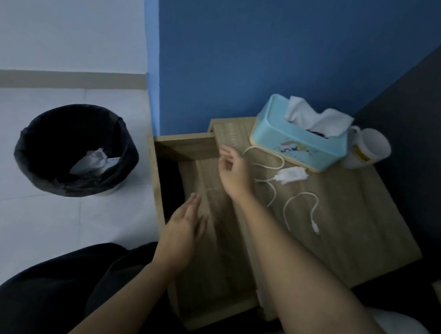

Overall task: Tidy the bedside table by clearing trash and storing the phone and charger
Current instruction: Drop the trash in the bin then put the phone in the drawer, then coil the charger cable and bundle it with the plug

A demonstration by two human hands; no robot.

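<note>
A white charger plug (291,175) lies on the wooden bedside table (348,213), and its white cable (300,206) loops toward the table's front. The table's drawer (216,265) stands pulled out to the left. A dark shape (170,182) lies along the drawer's left side; I cannot tell what it is. My right hand (234,171) hovers over the drawer's back edge, just left of the cable, fingers loosely apart and holding nothing. Over the drawer's left part, my left hand (181,235) is flat and open. A black bin (74,152) on the floor holds crumpled white paper (92,163).
A light blue tissue box (299,141) and a white mug (369,151) stand at the back of the table against the blue wall. The bin sits on pale floor left of the drawer. Bedding lies at the lower right, my dark-clothed legs at the bottom.
</note>
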